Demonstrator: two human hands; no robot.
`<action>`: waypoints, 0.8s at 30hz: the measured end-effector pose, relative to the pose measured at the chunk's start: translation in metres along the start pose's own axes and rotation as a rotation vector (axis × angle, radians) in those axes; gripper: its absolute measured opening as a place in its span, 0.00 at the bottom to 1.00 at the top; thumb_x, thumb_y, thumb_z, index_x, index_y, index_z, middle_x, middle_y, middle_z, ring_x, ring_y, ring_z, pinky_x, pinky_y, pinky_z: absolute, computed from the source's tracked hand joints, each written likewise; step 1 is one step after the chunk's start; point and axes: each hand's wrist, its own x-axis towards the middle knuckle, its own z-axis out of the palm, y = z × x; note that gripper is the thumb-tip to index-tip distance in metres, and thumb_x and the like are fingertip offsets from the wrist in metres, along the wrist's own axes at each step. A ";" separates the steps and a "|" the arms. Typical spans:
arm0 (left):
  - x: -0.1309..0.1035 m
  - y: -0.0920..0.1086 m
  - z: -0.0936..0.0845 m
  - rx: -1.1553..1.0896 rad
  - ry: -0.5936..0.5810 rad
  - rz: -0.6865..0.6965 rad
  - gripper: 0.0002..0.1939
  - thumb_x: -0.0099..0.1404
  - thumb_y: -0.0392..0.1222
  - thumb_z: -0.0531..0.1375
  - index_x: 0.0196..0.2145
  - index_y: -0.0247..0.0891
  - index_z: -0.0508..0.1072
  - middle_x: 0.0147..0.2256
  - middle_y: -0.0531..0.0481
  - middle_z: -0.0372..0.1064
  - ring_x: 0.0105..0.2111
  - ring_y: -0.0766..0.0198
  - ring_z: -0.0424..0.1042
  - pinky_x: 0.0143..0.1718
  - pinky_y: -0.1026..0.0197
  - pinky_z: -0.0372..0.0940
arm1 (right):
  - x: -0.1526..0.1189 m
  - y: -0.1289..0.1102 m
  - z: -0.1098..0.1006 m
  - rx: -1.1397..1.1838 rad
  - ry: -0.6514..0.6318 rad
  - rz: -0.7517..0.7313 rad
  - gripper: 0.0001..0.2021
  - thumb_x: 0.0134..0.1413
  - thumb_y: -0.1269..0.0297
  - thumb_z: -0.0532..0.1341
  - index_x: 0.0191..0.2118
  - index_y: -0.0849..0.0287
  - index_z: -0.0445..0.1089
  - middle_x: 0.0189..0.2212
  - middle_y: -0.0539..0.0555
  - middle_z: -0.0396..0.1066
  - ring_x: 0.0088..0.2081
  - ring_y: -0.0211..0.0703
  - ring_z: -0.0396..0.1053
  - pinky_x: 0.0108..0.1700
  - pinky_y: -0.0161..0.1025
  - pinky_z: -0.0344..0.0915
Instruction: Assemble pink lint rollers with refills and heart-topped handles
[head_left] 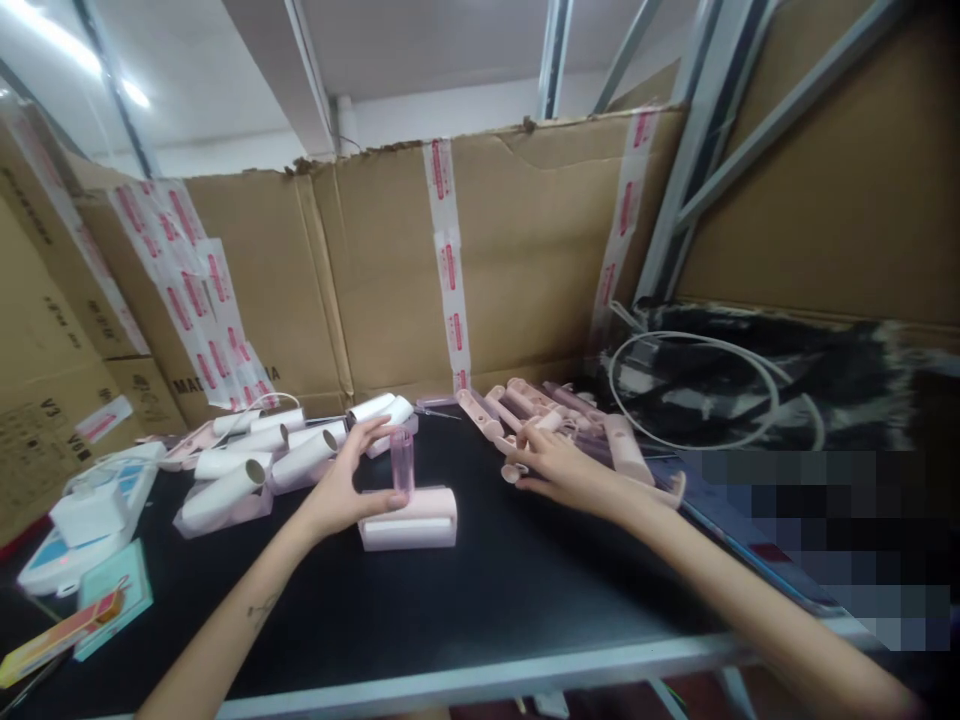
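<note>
My left hand [352, 480] is closed around a clear pink plastic tube [403, 462], held upright between thumb and fingers. Just below it, a pink holder with a white roll [409, 530] lies on the black tabletop, close to my thumb. My right hand [551, 460] reaches to the near edge of a pile of pink plastic parts [525, 398]. Its thumb and forefinger close on a small pink plastic part with a round end [511, 472]; the rest of that part is hidden by the fingers.
White rolls [259, 463], some in clear pink trays [225, 508], lie at the left. Farther left are a white power strip [97, 540], a green pad [124, 590] and a yellow-red box [60, 635]. Cardboard [390, 280] walls the back. A white cable [697, 338] coils at the right.
</note>
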 end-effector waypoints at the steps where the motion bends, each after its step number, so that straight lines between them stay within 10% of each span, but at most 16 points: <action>1: 0.005 0.006 0.006 -0.107 0.014 0.043 0.44 0.46 0.54 0.67 0.56 0.41 0.52 0.56 0.38 0.57 0.59 0.51 0.52 0.59 0.50 0.45 | 0.000 -0.001 0.005 0.042 0.006 -0.001 0.08 0.49 0.63 0.59 0.36 0.58 0.69 0.41 0.62 0.67 0.44 0.54 0.67 0.46 0.51 0.62; 5: 0.025 0.021 0.033 -0.444 0.037 0.018 0.32 0.50 0.61 0.62 0.46 0.37 0.64 0.34 0.46 0.72 0.39 0.58 0.72 0.45 0.55 0.62 | 0.023 -0.026 -0.003 0.453 0.140 0.060 0.08 0.51 0.60 0.58 0.31 0.57 0.60 0.42 0.60 0.67 0.44 0.49 0.67 0.45 0.46 0.63; 9: 0.030 0.017 0.049 -0.649 0.112 -0.080 0.28 0.55 0.67 0.52 0.28 0.36 0.67 0.13 0.60 0.52 0.14 0.72 0.56 0.20 0.67 0.56 | 0.064 -0.066 -0.038 0.836 0.164 0.061 0.15 0.48 0.54 0.62 0.34 0.57 0.56 0.28 0.49 0.66 0.28 0.37 0.66 0.30 0.35 0.63; 17: 0.029 0.015 0.047 -0.809 0.116 -0.185 0.36 0.53 0.74 0.42 0.22 0.36 0.65 0.12 0.56 0.53 0.13 0.70 0.54 0.17 0.66 0.52 | 0.102 -0.109 -0.084 0.553 -0.034 -0.208 0.13 0.46 0.67 0.61 0.41 0.59 0.65 0.31 0.49 0.65 0.32 0.37 0.62 0.35 0.34 0.61; 24: 0.029 0.012 0.047 -0.797 0.096 -0.154 0.38 0.52 0.75 0.43 0.22 0.34 0.68 0.13 0.55 0.55 0.13 0.69 0.57 0.14 0.67 0.54 | 0.097 -0.119 -0.073 0.840 -0.087 -0.135 0.21 0.52 0.59 0.59 0.52 0.56 0.62 0.33 0.50 0.70 0.29 0.36 0.67 0.33 0.35 0.65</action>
